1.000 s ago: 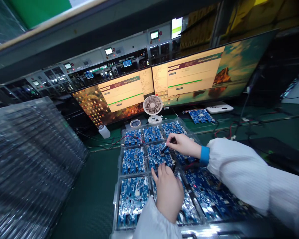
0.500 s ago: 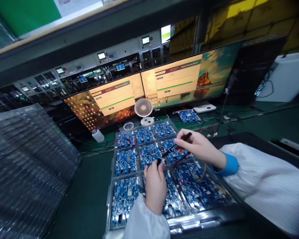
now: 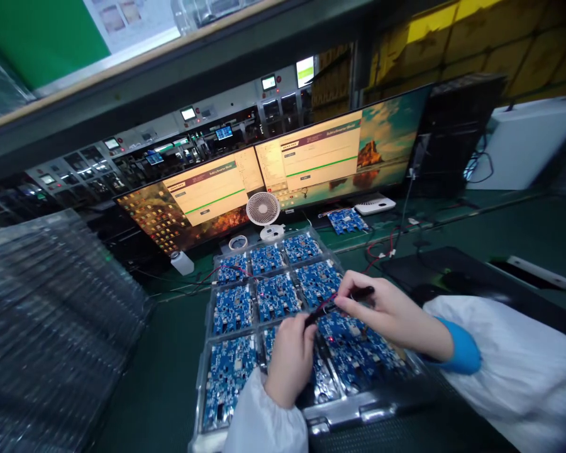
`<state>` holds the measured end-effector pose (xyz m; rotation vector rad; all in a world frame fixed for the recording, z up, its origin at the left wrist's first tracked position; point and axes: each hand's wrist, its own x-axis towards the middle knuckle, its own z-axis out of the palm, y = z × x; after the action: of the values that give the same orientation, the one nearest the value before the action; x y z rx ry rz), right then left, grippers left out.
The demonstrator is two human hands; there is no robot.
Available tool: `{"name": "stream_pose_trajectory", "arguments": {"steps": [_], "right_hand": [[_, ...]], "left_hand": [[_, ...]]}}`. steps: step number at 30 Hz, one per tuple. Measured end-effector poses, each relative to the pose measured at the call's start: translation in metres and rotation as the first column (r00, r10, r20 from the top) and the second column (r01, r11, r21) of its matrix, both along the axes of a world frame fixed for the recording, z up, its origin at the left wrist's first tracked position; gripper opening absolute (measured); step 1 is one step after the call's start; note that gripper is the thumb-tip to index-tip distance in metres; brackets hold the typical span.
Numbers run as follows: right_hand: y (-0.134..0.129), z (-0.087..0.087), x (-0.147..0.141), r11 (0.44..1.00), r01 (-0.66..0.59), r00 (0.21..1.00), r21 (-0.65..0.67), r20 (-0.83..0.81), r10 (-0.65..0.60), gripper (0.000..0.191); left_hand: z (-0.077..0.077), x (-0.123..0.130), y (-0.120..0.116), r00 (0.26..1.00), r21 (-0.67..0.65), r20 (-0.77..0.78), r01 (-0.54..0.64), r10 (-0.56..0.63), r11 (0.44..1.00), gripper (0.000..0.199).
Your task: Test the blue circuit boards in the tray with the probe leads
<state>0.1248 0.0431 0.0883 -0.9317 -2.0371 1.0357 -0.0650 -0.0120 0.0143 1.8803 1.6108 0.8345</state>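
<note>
My right hand (image 3: 387, 311) pinches a slim black pen-like tool (image 3: 364, 293) between thumb and fingers, its tip slanting down toward my left hand. My left hand (image 3: 290, 358) is closed on a small black piece, perhaps a cap, which meets the tool's tip. Whether the two are joined I cannot tell. Both hands are over a clear plastic tray (image 3: 200, 393) with blue circuit boards (image 3: 231, 374) in its compartments. Red and black wires run across the tray. Small red lights glow on some boards. My left hand and wrist hide part of the front middle board.
Two monitors (image 3: 311, 157) stand behind the tray, with a small white fan (image 3: 263, 209) and a roll of tape (image 3: 238, 242) before them. Stacked clear trays (image 3: 51, 333) rise at left. Another blue board (image 3: 346, 220) lies by a white device (image 3: 375, 205). A black mat (image 3: 434, 267) is at right.
My hands have come closer together, and the tool's tip now meets the black piece in my left hand. My right hand has lowered. The view has shifted slightly.
</note>
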Motion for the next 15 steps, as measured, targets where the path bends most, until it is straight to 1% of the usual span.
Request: {"name": "stream_pose_trajectory", "arguments": {"steps": [1, 3, 4, 5, 8, 10, 11, 12, 13, 14, 15], "right_hand": [[-0.003, -0.001, 0.003, 0.996, -0.024, 1.0, -0.088, -0.022, 0.022, 0.032], [-0.011, -0.005, 0.011, 0.967, -0.088, 0.995, -0.239, -0.074, 0.073, 0.035], [-0.016, -0.008, 0.015, 0.954, -0.117, 0.99, -0.275, -0.103, 0.092, 0.035], [-0.021, -0.01, 0.02, 0.951, -0.137, 0.986, -0.279, -0.128, 0.104, 0.035], [-0.036, -0.016, 0.036, 0.969, -0.176, 0.974, -0.174, -0.171, 0.147, 0.03], [-0.042, -0.019, 0.046, 0.974, -0.201, 0.965, -0.107, -0.189, 0.179, 0.026], [-0.043, -0.02, 0.052, 0.975, -0.206, 0.963, -0.087, -0.195, 0.186, 0.024], [-0.043, -0.022, 0.057, 0.977, -0.201, 0.963, -0.068, -0.199, 0.184, 0.022], [-0.043, -0.023, 0.062, 0.982, -0.183, 0.965, -0.048, -0.201, 0.17, 0.02], [-0.042, -0.025, 0.068, 0.99, -0.142, 0.969, -0.024, -0.206, 0.134, 0.019], [-0.042, -0.027, 0.075, 0.997, -0.079, 0.971, -0.002, -0.226, 0.077, 0.018]], "left_hand": [[0.003, 0.002, -0.005, 0.998, 0.008, -0.009, 0.055, -0.055, 0.998, 0.032], [0.007, 0.008, -0.016, 0.987, 0.012, -0.008, 0.162, -0.162, 0.987, 0.037], [0.008, 0.011, -0.022, 0.977, 0.009, 0.018, 0.213, -0.213, 0.977, 0.041], [0.009, 0.015, -0.028, 0.966, 0.002, 0.061, 0.252, -0.251, 0.968, 0.047], [0.011, 0.026, -0.045, 0.908, -0.06, 0.273, 0.345, -0.317, 0.937, 0.058], [0.017, 0.034, -0.05, 0.842, -0.133, 0.423, 0.422, -0.334, 0.897, 0.061], [0.022, 0.037, -0.05, 0.818, -0.153, 0.46, 0.456, -0.345, 0.877, 0.061], [0.027, 0.039, -0.048, 0.814, -0.155, 0.452, 0.474, -0.364, 0.867, 0.059], [0.033, 0.039, -0.044, 0.834, -0.144, 0.398, 0.468, -0.382, 0.872, 0.054], [0.038, 0.037, -0.036, 0.874, -0.119, 0.309, 0.427, -0.376, 0.896, 0.049], [0.043, 0.032, -0.027, 0.926, -0.088, 0.196, 0.345, -0.323, 0.935, 0.045]]}}
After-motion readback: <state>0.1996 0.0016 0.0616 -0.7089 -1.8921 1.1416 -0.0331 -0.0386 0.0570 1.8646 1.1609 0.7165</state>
